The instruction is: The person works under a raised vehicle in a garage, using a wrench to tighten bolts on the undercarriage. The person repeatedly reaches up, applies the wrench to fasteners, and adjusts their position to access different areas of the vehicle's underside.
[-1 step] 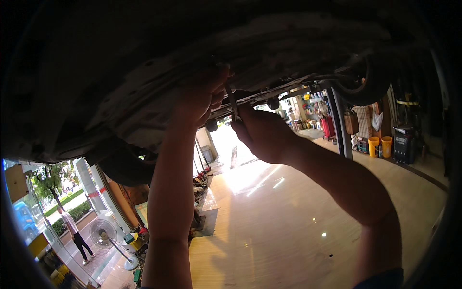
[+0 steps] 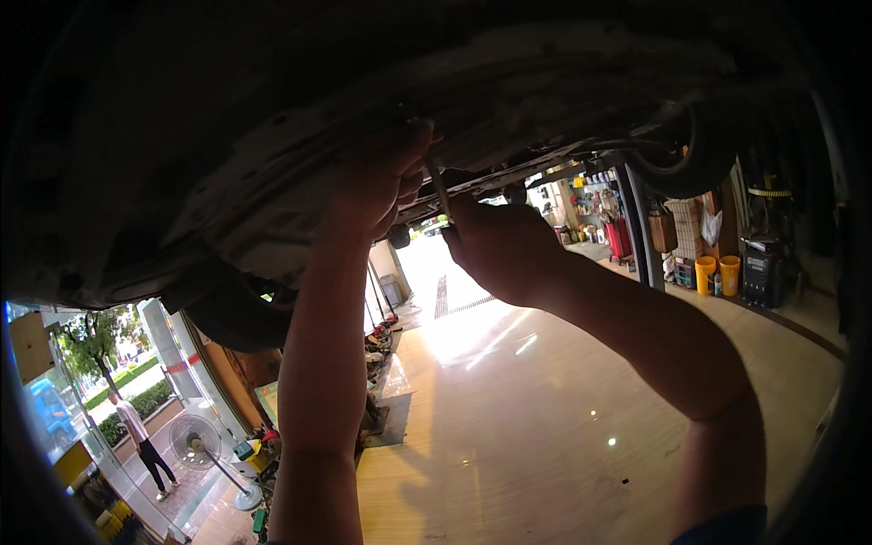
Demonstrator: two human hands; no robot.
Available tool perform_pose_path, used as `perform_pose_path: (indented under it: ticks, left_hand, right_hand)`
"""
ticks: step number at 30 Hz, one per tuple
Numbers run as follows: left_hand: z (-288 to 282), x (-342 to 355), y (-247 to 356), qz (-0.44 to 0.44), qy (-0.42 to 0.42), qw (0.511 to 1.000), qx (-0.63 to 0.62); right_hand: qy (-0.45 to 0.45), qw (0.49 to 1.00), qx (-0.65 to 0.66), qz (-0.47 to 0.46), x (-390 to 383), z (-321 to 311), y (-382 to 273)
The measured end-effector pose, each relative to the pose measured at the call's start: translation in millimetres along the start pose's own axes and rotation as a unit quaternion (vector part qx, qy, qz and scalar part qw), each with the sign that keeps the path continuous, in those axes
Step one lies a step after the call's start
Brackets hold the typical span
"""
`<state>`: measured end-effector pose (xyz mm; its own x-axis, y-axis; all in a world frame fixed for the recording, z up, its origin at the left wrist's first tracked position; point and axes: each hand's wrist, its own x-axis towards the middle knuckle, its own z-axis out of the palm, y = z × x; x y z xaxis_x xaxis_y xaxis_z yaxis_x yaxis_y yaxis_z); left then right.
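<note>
Overhead is the dark underside of a car [image 2: 263, 163]. Both my arms reach up to it. A slim metal wrench [image 2: 437, 182] runs at a slant between my hands. My left hand [image 2: 386, 186] is closed around its upper end, close against the underbody; shadow hides the wrench's head and whatever it sits on. My right hand [image 2: 509, 250] is closed on the lower end, its thumb and fingers pressed together there.
A tyre [image 2: 238, 313] hangs at left, another wheel [image 2: 677, 168] at upper right. On the floor at left stands a fan [image 2: 195, 443]; a person [image 2: 141, 440] is beyond it. Yellow buckets [image 2: 706, 275], a black bin [image 2: 761, 277] and shelves [image 2: 590, 200] line the right.
My right hand and the wrench's lower end have shifted very slightly up and to the right, and my right elbow has moved slightly outward. The left hand has stayed put.
</note>
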<state>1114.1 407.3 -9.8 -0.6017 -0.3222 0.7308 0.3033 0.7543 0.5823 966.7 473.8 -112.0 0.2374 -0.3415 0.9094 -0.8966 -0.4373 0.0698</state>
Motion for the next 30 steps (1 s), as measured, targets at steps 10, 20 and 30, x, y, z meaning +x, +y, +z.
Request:
perform_pose_path:
  ticks: [10,20,30]
  left_hand:
    - [3,0,-7,-0.01,0.014,1.0,-0.026]
    - [21,4,-11,-0.004,0.01,0.998,-0.066]
    - [10,15,-19,0.017,-0.059,0.997,-0.052]
  right_hand:
    - [-0.158,0.932,0.313,0.09,-7,-32,7]
    - [-0.124,0.091,0.983,-0.099,-21,66,-5]
    - [0.205,0.456,0.863,0.072,-9,62,-30]
